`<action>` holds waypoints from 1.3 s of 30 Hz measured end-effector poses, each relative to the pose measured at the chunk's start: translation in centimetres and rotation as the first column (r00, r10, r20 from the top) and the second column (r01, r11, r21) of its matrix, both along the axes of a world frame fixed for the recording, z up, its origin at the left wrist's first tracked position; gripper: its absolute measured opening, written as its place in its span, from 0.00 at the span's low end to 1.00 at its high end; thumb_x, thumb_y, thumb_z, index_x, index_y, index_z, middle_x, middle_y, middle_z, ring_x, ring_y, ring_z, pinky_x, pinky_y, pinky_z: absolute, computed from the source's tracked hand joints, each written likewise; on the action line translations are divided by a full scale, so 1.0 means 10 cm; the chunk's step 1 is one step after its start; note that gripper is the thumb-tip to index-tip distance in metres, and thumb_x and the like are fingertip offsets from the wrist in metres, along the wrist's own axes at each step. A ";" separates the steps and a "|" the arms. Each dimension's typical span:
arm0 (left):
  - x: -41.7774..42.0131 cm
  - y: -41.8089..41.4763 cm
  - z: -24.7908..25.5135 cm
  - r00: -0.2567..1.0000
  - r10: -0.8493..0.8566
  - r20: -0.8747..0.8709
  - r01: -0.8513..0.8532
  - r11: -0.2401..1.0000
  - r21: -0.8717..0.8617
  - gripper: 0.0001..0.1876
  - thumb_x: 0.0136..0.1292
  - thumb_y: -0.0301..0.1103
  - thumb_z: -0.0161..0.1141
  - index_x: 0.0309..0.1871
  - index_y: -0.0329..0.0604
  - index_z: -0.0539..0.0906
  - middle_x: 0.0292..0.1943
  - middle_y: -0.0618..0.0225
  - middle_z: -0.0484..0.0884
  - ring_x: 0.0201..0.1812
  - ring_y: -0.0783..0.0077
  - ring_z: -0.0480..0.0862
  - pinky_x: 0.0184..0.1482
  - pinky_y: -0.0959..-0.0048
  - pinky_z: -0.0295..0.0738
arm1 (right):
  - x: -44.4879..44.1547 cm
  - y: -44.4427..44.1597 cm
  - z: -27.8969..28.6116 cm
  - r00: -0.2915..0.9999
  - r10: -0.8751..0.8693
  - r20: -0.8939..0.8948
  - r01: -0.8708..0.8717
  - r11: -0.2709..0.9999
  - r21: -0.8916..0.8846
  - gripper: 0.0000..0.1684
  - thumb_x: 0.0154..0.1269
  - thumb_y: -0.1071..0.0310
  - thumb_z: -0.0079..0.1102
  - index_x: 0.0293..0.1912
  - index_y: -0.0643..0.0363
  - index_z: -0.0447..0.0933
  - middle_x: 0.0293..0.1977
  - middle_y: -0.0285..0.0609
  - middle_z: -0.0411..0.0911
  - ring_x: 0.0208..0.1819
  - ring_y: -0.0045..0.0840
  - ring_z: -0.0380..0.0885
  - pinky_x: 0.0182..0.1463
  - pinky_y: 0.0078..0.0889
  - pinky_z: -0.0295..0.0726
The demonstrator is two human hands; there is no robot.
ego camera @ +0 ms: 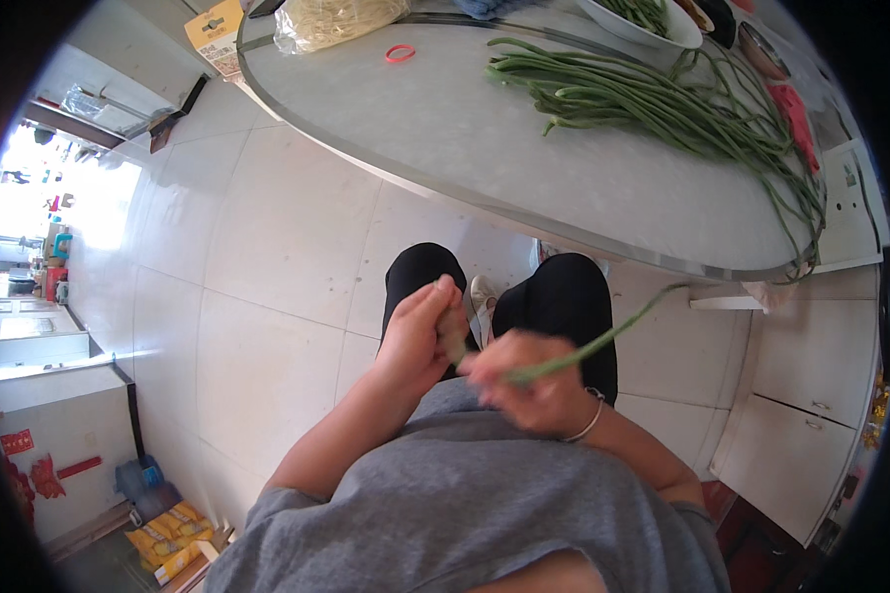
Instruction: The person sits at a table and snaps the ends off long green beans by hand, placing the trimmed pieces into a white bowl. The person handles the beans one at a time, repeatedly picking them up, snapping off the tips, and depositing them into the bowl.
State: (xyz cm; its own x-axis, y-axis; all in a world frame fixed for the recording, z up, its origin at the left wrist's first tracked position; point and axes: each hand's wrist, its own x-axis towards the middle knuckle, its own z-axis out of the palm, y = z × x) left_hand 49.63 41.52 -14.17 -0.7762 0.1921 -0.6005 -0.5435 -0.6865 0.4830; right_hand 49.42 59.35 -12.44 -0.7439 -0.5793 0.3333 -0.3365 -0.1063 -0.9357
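Observation:
Over my lap, my right hand (538,389), blurred, grips a long green bean (601,342). The bean's free end stretches up and to the right, past my knee. Just left of it, my left hand (419,330) is curled around pale green bean pieces (452,341), mostly hidden by the fingers; how many cannot be told. The two hands are close together, fingertips almost meeting. Ahead of me, a bundle of long green beans (638,104) lies on the grey-white tabletop (445,111), its thin ends trailing over the right edge.
A white bowl (641,30) of cut green beans stands at the table's back. Also on the table are a red rubber band (400,53), a clear bag of noodles (334,22) and a red cloth-like item (795,122). White cabinets (801,400) stand at the right.

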 end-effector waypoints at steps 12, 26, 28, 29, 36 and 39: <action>0.03 -0.09 -0.02 0.924 -0.364 -0.116 0.374 0.924 0.081 0.13 0.76 0.41 0.47 0.36 0.44 0.71 0.21 0.76 0.64 0.17 0.85 0.58 0.17 0.83 0.51 | -0.09 0.04 -0.11 0.809 -0.204 0.551 0.288 0.955 -0.070 0.06 0.70 0.71 0.57 0.44 0.61 0.78 0.25 0.31 0.76 0.21 0.07 0.70 0.24 0.12 0.70; 0.08 -0.12 -0.15 0.951 -0.275 -0.140 0.288 0.954 0.078 0.13 0.75 0.41 0.49 0.40 0.41 0.73 0.22 0.71 0.69 0.18 0.80 0.64 0.18 0.81 0.56 | -0.05 -0.10 0.00 0.913 -0.219 0.344 0.169 0.971 0.168 0.07 0.72 0.71 0.53 0.44 0.62 0.77 0.26 0.32 0.76 0.21 0.08 0.70 0.25 0.12 0.70; 0.09 -0.19 -0.13 0.886 -0.410 -0.217 0.434 0.897 0.077 0.13 0.75 0.42 0.48 0.40 0.41 0.73 0.22 0.72 0.68 0.18 0.81 0.64 0.18 0.81 0.55 | -0.08 -0.10 -0.01 0.871 -0.213 0.443 0.170 0.976 0.137 0.07 0.72 0.71 0.54 0.44 0.62 0.77 0.26 0.32 0.76 0.21 0.07 0.69 0.24 0.11 0.69; 0.10 -0.21 -0.12 0.844 -0.472 -0.255 0.504 0.861 0.071 0.13 0.75 0.42 0.48 0.40 0.41 0.73 0.22 0.72 0.68 0.18 0.82 0.64 0.17 0.81 0.55 | -0.09 -0.10 -0.03 0.846 -0.208 0.491 0.171 0.978 0.121 0.07 0.71 0.71 0.55 0.45 0.62 0.76 0.26 0.32 0.76 0.21 0.07 0.69 0.24 0.11 0.69; 0.04 -0.04 -0.19 0.995 0.049 0.087 -0.063 0.984 0.169 0.12 0.74 0.41 0.49 0.34 0.48 0.69 0.21 0.77 0.62 0.18 0.83 0.58 0.18 0.81 0.51 | 0.03 -0.17 -0.03 0.971 -0.119 -0.208 0.151 0.978 0.145 0.12 0.65 0.71 0.60 0.49 0.58 0.77 0.31 0.41 0.79 0.25 0.25 0.80 0.29 0.25 0.78; -0.09 -0.19 -0.49 0.973 0.157 0.170 -0.195 0.951 0.242 0.12 0.73 0.42 0.52 0.32 0.49 0.71 0.20 0.78 0.61 0.18 0.83 0.58 0.18 0.80 0.52 | 0.12 -0.20 0.02 0.939 0.133 -0.317 -0.089 0.985 0.151 0.15 0.62 0.71 0.63 0.49 0.56 0.77 0.31 0.39 0.80 0.27 0.27 0.82 0.28 0.25 0.79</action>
